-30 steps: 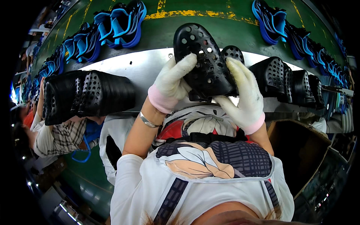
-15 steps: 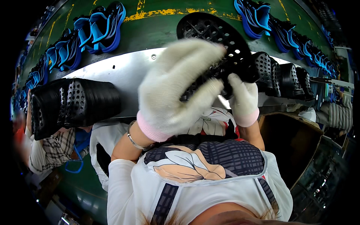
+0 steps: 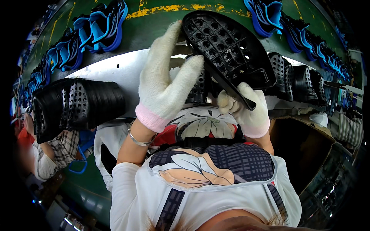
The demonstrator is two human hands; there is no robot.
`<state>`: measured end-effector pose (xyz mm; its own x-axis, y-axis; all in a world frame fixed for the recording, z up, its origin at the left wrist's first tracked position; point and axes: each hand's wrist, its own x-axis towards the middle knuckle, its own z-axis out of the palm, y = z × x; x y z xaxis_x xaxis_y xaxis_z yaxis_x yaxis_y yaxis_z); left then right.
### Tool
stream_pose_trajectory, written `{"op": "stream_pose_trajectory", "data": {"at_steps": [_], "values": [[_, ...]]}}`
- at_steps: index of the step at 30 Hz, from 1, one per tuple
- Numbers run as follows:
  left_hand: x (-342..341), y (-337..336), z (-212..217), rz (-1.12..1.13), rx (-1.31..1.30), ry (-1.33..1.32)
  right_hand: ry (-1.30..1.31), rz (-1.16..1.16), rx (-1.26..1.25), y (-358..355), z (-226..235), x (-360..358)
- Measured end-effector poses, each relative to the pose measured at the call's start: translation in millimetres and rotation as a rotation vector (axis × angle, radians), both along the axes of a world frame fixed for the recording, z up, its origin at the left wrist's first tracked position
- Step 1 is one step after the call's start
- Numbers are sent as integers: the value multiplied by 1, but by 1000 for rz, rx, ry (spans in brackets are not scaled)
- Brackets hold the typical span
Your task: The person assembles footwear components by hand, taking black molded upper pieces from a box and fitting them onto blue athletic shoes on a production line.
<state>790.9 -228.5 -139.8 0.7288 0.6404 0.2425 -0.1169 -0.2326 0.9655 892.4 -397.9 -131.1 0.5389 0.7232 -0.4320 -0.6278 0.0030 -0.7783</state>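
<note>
A black perforated plastic piece [image 3: 227, 42], with a rounded far end and a raised rim, is held tilted above the bench. My right hand [image 3: 248, 109], in a white knit glove with a pink cuff, is closed on its near end. At its left edge is my left hand [image 3: 160, 81], gloved the same way. Those fingers are stretched out and the thumb stands apart, with fingertips and thumb tip at the rim. Behind the thumb, another dark perforated piece [image 3: 197, 90] is partly hidden.
Nested black perforated pieces [image 3: 96, 104] lie left on the metal bench [image 3: 115, 69]; more black pieces [image 3: 302, 82] are at right. Blue-and-black shoes [image 3: 106, 27] line the green surface beyond. An open cardboard box [image 3: 300, 150] stands right. A person in a plaid sleeve [image 3: 63, 150] is at left.
My left hand has moved from over the black piece to its left edge, and its fingers have straightened. The piece has turned, showing more of its perforated face. My right hand stays near its lower end.
</note>
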Motion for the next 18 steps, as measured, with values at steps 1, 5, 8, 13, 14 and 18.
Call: {"op": "stream_pose_trajectory", "data": {"at_steps": [1,5,8,13,14,18], "values": [[0,0,0,2,17,6,-27,10,-21,0,0,-1],[-1,-2,6,3,5,22,-77,6,-60,4,6,-4],[-1,-2,8,0,7,42,-82,12,-27,3,4,-3],[-4,0,11,-9,-139,-24,-290,-59,59,-1,-8,-4],[-6,0,12,4,-184,-35,-420,-71,30,-2,-13,-5],[-18,-7,23,102,-185,-53,-1353,-54,-210,-3,-15,-7]]}}
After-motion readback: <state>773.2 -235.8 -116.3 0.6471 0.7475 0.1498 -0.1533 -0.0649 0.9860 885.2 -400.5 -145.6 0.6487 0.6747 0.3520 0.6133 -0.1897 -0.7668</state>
